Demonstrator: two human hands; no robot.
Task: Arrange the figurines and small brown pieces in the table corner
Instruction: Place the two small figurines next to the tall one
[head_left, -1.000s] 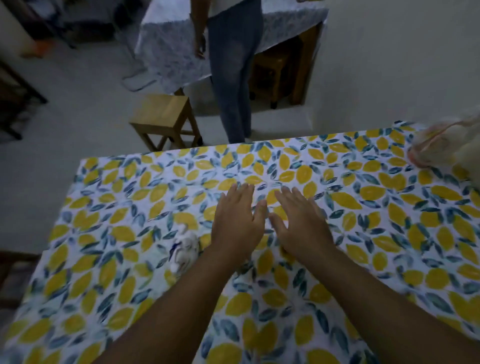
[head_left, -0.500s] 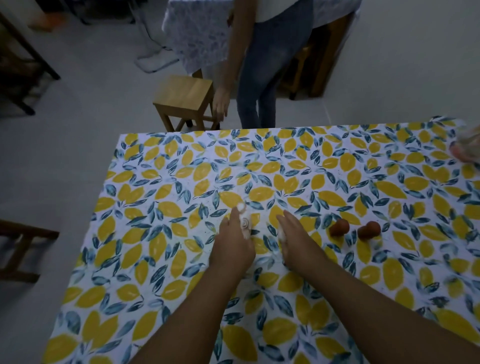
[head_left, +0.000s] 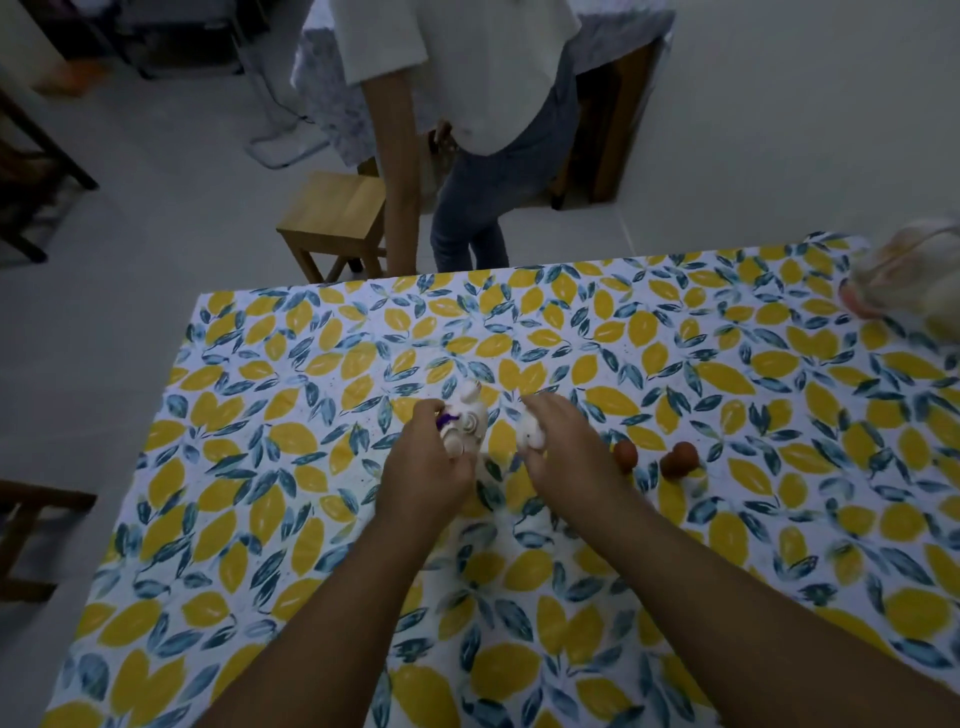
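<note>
Near the middle of the lemon-print tablecloth (head_left: 270, 488), my left hand (head_left: 423, 475) grips a white figurine with a purple bow (head_left: 467, 421), held upright just above the cloth. My right hand (head_left: 569, 452) is closed on a smaller white figurine (head_left: 531, 432) right beside it. Two small brown pieces rest on the cloth to the right of my right hand: one (head_left: 625, 455) close to the wrist, the other (head_left: 679, 459) a little further right. My fingers hide the lower parts of both figurines.
A person in jeans and a white shirt (head_left: 478, 171) stands at the table's far edge. A wooden stool (head_left: 335, 223) is on the floor beyond the far left corner. A pale bag-like object (head_left: 904, 280) lies at the table's far right.
Both hands went from lying flat on the cloth to closing around the white figurines and lifting them. The view shifted, bringing the brown pieces into sight. The standing person leaned closer.
</note>
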